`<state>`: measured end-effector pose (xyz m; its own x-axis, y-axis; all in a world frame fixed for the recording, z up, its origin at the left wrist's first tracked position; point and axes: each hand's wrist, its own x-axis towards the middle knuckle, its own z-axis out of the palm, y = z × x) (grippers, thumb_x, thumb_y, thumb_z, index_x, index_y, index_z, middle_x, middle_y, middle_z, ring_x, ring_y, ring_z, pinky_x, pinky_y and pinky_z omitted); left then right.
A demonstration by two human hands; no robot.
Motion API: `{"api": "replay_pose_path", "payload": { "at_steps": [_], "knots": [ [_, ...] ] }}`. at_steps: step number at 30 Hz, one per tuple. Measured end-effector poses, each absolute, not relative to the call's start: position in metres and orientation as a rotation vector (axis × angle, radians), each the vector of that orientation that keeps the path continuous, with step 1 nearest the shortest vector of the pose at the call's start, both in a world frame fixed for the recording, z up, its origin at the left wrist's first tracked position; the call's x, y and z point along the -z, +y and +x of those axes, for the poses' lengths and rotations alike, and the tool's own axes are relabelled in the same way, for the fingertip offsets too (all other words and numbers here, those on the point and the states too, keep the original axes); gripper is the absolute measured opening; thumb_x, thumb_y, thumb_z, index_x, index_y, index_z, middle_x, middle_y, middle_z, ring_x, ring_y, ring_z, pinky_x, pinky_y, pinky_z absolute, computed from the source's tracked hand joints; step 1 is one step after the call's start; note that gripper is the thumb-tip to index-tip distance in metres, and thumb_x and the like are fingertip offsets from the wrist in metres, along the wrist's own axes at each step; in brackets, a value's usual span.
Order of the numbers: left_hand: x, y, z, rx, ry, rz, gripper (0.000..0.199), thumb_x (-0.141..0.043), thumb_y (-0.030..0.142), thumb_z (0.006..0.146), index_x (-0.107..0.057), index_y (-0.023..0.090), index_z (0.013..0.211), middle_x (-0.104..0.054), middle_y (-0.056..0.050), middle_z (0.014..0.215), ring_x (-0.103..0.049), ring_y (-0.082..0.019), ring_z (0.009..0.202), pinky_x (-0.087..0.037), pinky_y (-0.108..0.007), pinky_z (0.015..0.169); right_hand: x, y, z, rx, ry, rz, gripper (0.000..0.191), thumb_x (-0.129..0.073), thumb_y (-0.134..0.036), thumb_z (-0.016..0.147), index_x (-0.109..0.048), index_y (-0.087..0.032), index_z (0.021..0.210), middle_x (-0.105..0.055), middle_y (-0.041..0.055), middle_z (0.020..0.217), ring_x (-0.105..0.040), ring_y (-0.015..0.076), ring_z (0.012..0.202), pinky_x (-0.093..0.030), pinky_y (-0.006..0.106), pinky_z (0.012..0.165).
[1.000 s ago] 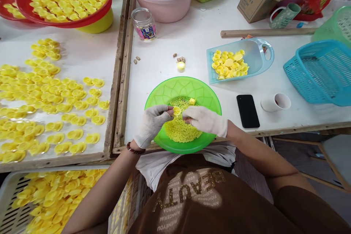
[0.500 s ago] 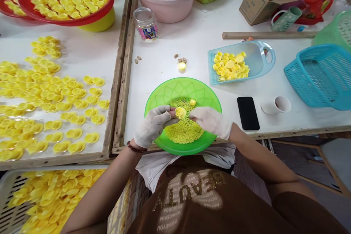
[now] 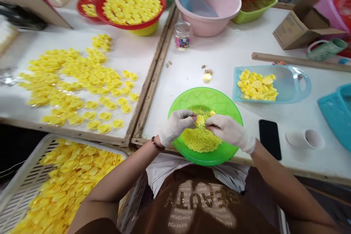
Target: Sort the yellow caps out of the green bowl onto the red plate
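Note:
My left hand (image 3: 177, 126), in a white glove with bare fingertips, pinches a small yellow plastic cup with a flat brim (image 3: 200, 120). My right hand (image 3: 231, 132), gloved too, has its thumb and fingers pressed together just right of that cup; what they hold, if anything, is hidden. Both hands are above a green basin (image 3: 233, 111) with many small yellow-green pellets (image 3: 201, 142) in it. Another yellow piece (image 3: 212, 113) lies in the basin, partly behind my right hand. A clear light-blue scoop (image 3: 286, 80) with loose yellow cups (image 3: 257, 86) stands to the right.
Brimmed yellow pieces (image 3: 104, 80) cover the left table; a wooden edge (image 3: 149, 91) divides the tables. Below is a white crate (image 3: 30, 186) of yellow parts. Around me are a red basin (image 3: 161, 5), pink basin (image 3: 211, 25), jar (image 3: 182, 36), phone (image 3: 270, 139) and paper cup (image 3: 314, 139).
The view has swung left, so everything sits further right and more of the left table and crate shows. My left hand still holds the yellow cup; my right fingers remain pinched near it.

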<state>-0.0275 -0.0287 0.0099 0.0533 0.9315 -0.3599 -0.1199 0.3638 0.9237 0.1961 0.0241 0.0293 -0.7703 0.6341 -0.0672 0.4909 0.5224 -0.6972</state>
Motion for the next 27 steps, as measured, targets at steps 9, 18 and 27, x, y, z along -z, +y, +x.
{"api": "replay_pose_path", "payload": {
  "at_steps": [9,18,27],
  "knots": [
    [-0.032,-0.075,-0.121,-1.338,1.411,0.605,0.036,-0.082,0.039,0.074,-0.073,0.012,0.097,-0.073,-0.007,0.09,-0.071,-0.019,0.08,-0.062,-0.033,0.078,-0.046,0.103,0.046,-1.378,-2.422,-0.75,0.012,-0.059,-0.018,0.088,-0.07,-0.016,0.088,-0.066,0.0006,0.07,-0.059,0.0133,0.063,-0.047,0.027,0.061],
    [0.004,-0.147,-0.225,-1.554,1.66,0.276,0.037,-0.085,0.042,0.073,-0.072,0.014,0.094,-0.073,-0.005,0.093,-0.071,-0.019,0.082,-0.06,-0.032,0.082,-0.005,0.178,-0.202,-1.074,-2.646,-0.771,0.022,-0.057,-0.006,0.081,-0.074,-0.01,0.094,-0.073,0.0052,0.087,-0.065,0.0149,0.079,-0.05,0.026,0.08],
    [0.004,-0.102,-0.298,-1.674,1.655,0.304,0.032,-0.083,0.036,0.071,-0.071,0.015,0.091,-0.069,-0.002,0.084,-0.071,-0.017,0.076,-0.061,-0.036,0.087,0.021,0.2,-0.262,-1.164,-2.649,-0.934,0.013,-0.06,-0.005,0.081,-0.071,-0.01,0.087,-0.067,0.0022,0.073,-0.064,0.0123,0.063,-0.05,0.023,0.065]
  ]
}}
